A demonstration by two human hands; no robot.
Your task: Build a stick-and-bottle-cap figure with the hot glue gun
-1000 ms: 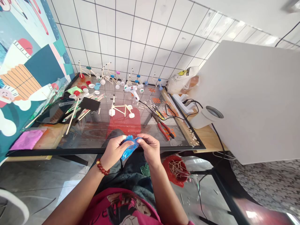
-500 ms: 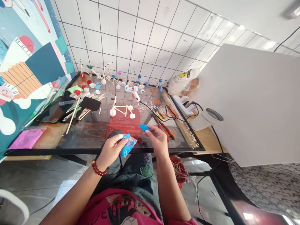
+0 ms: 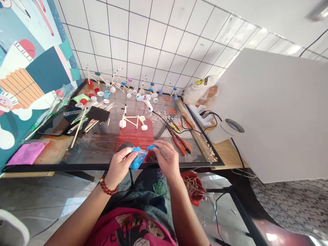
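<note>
My left hand (image 3: 120, 165) pinches a small clear plastic bag (image 3: 138, 160) with soft blue clay inside, just over the table's front edge. Between the fingertips of my right hand (image 3: 167, 160) is a torn-off lump of blue clay (image 3: 152, 147), close to the bag's right corner. Beyond both hands, a small bicycle model (image 3: 133, 121) made of sticks with white bottle-cap wheels stands on the glass table (image 3: 89, 150).
Several stick models stand along the tiled wall, near a white glue gun (image 3: 145, 101). Red-handled pliers (image 3: 179, 141) lie to the right. Sticks and a black card (image 3: 98, 113) lie left, with a pink clay packet (image 3: 27, 153). A red bin (image 3: 193, 188) stands below.
My right hand has moved left and slightly down, bringing the blue clay lump close to the bag. My left hand keeps hold of the bag almost in place.
</note>
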